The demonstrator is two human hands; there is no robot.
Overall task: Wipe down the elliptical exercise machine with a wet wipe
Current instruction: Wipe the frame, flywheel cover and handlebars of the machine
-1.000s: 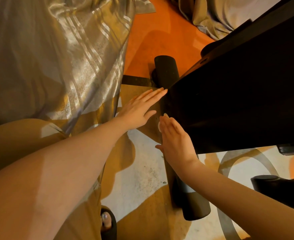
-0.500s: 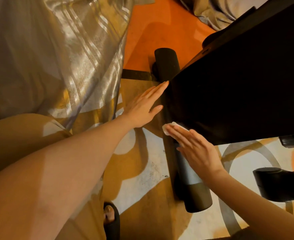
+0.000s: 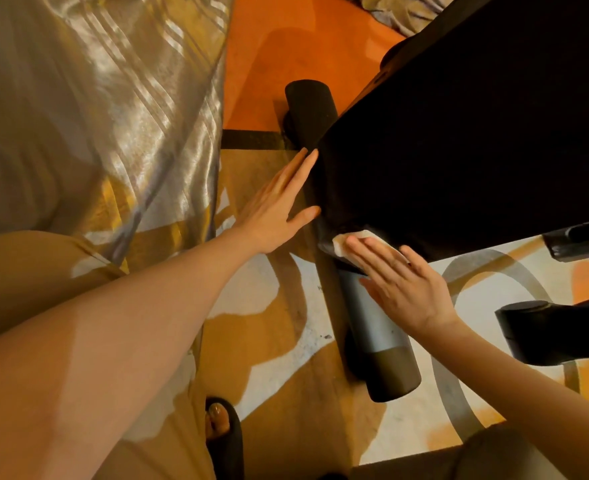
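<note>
1. Head view, item one: elliptical machine (image 3: 459, 126), black housing standing over its floor crossbar (image 3: 372, 323) on the patterned rug (image 3: 279, 358).
2. Left hand (image 3: 275, 209): fingers straight, flat against the housing's near edge, gripping nothing (we judge it a brace against our push).
3. Right hand (image 3: 404, 285): fingers straight, pressing the wet wipe (image 3: 346, 242) onto the housing's lower corner, so that the palm spreads pressure.
4. Curtain (image 3: 95, 116) at the rug's left edge.
</note>
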